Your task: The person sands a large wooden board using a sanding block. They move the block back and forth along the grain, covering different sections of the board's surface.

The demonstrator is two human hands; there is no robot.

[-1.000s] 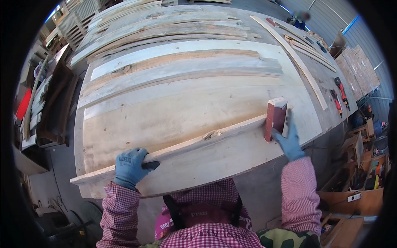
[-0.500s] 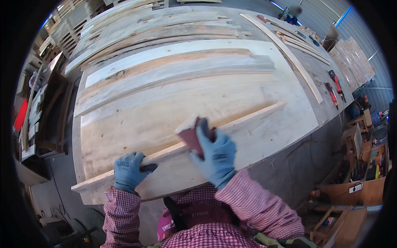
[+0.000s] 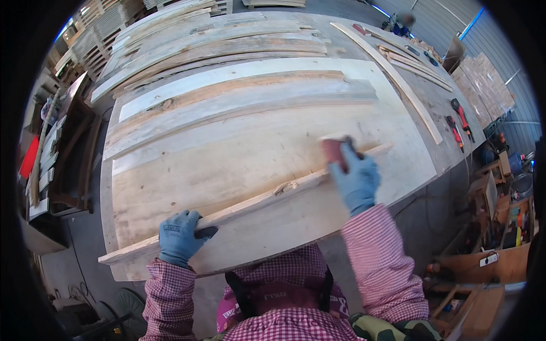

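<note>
A long pale wooden board (image 3: pixel 250 208) stands on its narrow edge along the near side of the table, slanting up to the right. Gloved in blue, my left hand (image 3: pixel 183 234) grips it near its left end, thumb on the near face. My right hand (image 3: pixel 358 179), in a matching glove and slightly blurred, holds a dark red sanding block (image 3: pixel 334 152) against the board's top edge towards the right end. A knot shows on the top edge between the hands. The board rests on a wide plywood sheet (image 3: pixel 170 184).
Several planks (image 3: pixel 244 96) lie across the sheet beyond the board, more behind them. A long strip (image 3: pixel 392 77) lies on the right. Two red-and-black power tools (image 3: pixel 463 119) sit at the table's right edge. A wooden crate (image 3: pixel 483 267) stands lower right; a person (image 3: pixel 401 25) is at the back.
My right hand has slid the sanding block along the board's top edge, up and to the right. My left hand stays nearly in place on the board.
</note>
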